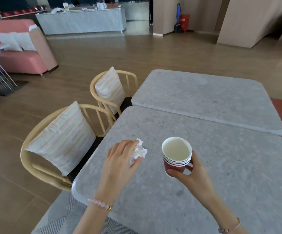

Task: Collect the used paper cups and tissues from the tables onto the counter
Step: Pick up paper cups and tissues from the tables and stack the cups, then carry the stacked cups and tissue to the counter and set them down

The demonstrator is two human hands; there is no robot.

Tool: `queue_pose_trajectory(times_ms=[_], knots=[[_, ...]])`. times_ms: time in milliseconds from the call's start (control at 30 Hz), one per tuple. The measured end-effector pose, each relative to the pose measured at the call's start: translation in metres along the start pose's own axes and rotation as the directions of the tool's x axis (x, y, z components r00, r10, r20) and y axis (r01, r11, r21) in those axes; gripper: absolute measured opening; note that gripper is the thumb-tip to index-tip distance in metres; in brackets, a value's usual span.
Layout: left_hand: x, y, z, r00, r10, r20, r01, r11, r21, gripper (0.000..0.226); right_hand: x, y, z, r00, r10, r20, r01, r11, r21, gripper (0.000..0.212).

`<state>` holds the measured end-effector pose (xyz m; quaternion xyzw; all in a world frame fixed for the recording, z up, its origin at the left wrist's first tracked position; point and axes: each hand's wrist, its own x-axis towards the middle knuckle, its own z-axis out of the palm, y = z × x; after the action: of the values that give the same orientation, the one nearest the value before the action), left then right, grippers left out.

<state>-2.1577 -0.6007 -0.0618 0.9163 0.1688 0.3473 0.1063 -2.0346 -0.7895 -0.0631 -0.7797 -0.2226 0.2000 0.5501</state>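
Observation:
My left hand (pixel 120 159) grips a crumpled white tissue (pixel 139 152) just above the near grey stone table (pixel 238 174). My right hand (pixel 189 174) holds a stack of several nested red paper cups (pixel 176 156) with white insides, upright, a little to the right of the tissue. The long pale counter (pixel 81 21) stands far across the room at the back, with some white items on its top.
A second grey table (pixel 204 98) adjoins the near one. Two wooden chairs (pixel 35 159) with striped cushions (pixel 64 137) stand at the tables' left side. A pink sofa (pixel 18 59) sits at the far left. Open wooden floor (pixel 120 53) lies between the tables and the counter.

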Motion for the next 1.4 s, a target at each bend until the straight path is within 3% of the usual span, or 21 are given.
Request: queue_pose_trajectory(times_ms=[300,533,1400], knots=[[-0.036,0.047,-0.039,0.970,-0.222,-0.100,0.231,0.968,0.098,0.039,-0.003,-0.010,-0.011,0.970,-0.097,0.223,0.085,0.994,0.064,0.064],[-0.059,0.066,-0.075,0.921,-0.342,-0.187,0.373,0.912,0.171,0.039,-0.007,-0.022,0.001,0.905,-0.161,0.393,0.151,0.987,0.056,0.063],[-0.193,0.008,-0.240,0.727,-0.466,-0.504,0.669,0.648,0.364,0.040,-0.091,-0.097,0.195,0.581,-0.332,0.743,0.295,0.937,0.188,0.068]])
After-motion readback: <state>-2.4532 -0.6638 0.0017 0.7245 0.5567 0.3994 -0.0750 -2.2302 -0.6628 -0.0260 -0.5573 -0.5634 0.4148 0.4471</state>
